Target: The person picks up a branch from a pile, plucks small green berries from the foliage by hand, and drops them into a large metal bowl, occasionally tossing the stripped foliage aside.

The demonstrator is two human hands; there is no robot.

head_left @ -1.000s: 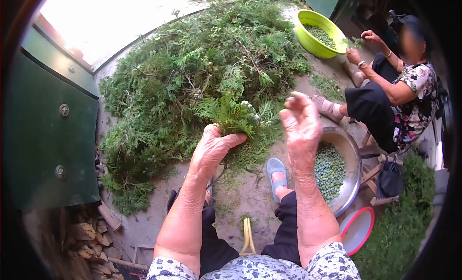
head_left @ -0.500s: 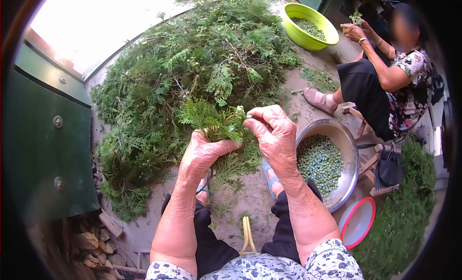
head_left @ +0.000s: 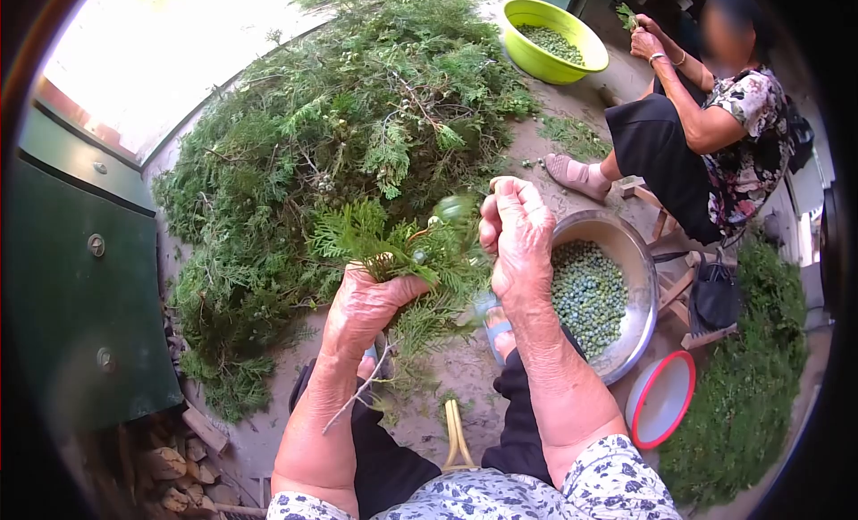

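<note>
My left hand (head_left: 366, 301) is closed round a leafy green sprig (head_left: 393, 243), whose bare stem hangs over my left forearm. Just right of the sprig, my right hand (head_left: 518, 230) is raised with its fingers curled together; whatever they may pinch is too small to make out. A blurred green bit (head_left: 458, 209) shows between the sprig and my right fingers. Beside my right hand is a metal basin (head_left: 639, 279) with many small green-blue cones (head_left: 585, 297). Beyond my hands lies a large heap of green branches (head_left: 313, 127).
A yellow-green basin (head_left: 545, 69) holding cones stands at the top. A seated person (head_left: 746, 118) at the upper right holds a sprig. A red-rimmed bowl (head_left: 661, 399) and more greenery (head_left: 742, 386) lie at the right. Firewood (head_left: 179, 466) and green panels (head_left: 80, 288) are on the left.
My right hand has moved up and slightly away from the sprig. The sprig's bare stem now shows over my left forearm. The surroundings have shifted left in view.
</note>
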